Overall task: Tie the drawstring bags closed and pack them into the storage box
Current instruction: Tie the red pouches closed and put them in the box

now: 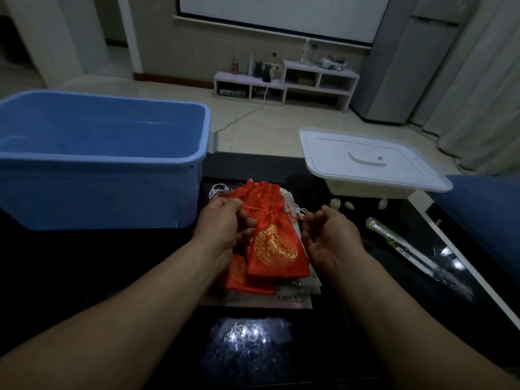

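**Item 1: red drawstring bag** [274, 249], gold emblem on its face. Lower centre of the frame, lying on top of a stack of like bags on the dark table [422, 277]. Neck gathered and pointing toward the upper part of the frame. From where I stand it looks like thin satin: light, limp and slippery, nothing stiff in it. It would slide off the stack at a careless tug.

**Item 2: drawstring** [261, 211], thin red cord, run out to both sides of the neck. This is the place to take hold; the cloth body gives little purchase. I judge the knot not yet drawn tight.

**Item 3: left hand** [225, 223], centre frame. Fingers curled, thumb and forefinger pinching the cord beside the neck.

**Item 4: right hand** [329, 235], just right of the bag, palm turned up, fingers curled. Its fingertips [308, 219] seem to pinch the other cord end; the contact is small and dim.

**Item 5: spare bags** [242, 277], red, under Item 1; cream ones [289, 201] behind. Whether they are tied I cannot tell.

**Item 6: blue storage box** [98, 192], left of frame, open, just beside the stack. No bag shows in the part of its inside that I can see.

**Item 7: white lid** [365, 159], right of centre, resting on a white basket [365, 190].
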A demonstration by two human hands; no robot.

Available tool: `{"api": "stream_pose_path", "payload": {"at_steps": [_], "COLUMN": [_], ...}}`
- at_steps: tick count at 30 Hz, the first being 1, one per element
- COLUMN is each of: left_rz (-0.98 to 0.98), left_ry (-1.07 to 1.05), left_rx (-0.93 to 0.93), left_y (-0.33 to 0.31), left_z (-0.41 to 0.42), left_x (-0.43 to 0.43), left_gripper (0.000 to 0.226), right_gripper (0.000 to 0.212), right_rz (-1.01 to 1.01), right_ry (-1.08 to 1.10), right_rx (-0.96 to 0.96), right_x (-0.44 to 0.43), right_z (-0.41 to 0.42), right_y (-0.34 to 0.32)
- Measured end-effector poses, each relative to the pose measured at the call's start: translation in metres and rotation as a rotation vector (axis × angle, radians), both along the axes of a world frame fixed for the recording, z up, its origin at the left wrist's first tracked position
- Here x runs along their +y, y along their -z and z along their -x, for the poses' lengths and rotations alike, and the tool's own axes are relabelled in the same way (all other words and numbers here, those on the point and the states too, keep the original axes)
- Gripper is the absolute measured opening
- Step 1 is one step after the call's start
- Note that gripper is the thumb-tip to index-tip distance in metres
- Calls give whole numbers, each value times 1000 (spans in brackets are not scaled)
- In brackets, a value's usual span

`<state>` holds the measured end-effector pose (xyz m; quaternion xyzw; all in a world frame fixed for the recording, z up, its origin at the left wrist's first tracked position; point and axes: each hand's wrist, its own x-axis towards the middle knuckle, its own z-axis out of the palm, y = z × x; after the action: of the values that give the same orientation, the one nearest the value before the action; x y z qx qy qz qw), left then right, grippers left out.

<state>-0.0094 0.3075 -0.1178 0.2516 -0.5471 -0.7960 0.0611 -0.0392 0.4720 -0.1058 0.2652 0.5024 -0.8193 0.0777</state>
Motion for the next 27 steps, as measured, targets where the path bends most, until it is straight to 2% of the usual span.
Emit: {"api": "stream_pose_path", "payload": {"at_steps": [3, 7, 11, 13, 17, 18, 21, 22, 24, 27], "left_rz": [114, 319, 760, 871, 787, 741, 522, 447, 356, 347], "left_ry": [39, 163, 332, 387, 444, 453, 455, 444, 443, 444], "left_rx": [76, 249, 363, 398, 406, 373, 318, 305, 295, 288], "left_y": [-9, -28, -25, -19, -18, -19, -22, -22, -21, -18], "left_z": [0, -3, -3, -2, 1, 3, 9, 10, 10, 12], "left_x": [-2, -1, 4, 8, 8, 8, 7, 7, 6, 5], "left_gripper": [13, 9, 7, 14, 19, 19, 28, 30, 32, 32], "right_gripper": [37, 31, 29, 22, 13, 15, 28, 25, 11, 23], "right_rz": [-188, -596, -875, -940, -934, -854, -423, -421, -571, -642], "right_ry": [-112, -260, -401, -437, -529, -523, -372, -372, -506, -657], "right_rx": [86, 339, 607, 727, 863, 830, 522, 455, 452, 507], "right_x": [1, -2, -8, -9, -8, -8, -3, 0, 7, 9], "right_z": [2, -2, -8, -10, -9, -6, 3, 6, 5, 1], "right_y": [-2, -20, -37, -39, -39, -39, -38, -35, -27, -23]}}
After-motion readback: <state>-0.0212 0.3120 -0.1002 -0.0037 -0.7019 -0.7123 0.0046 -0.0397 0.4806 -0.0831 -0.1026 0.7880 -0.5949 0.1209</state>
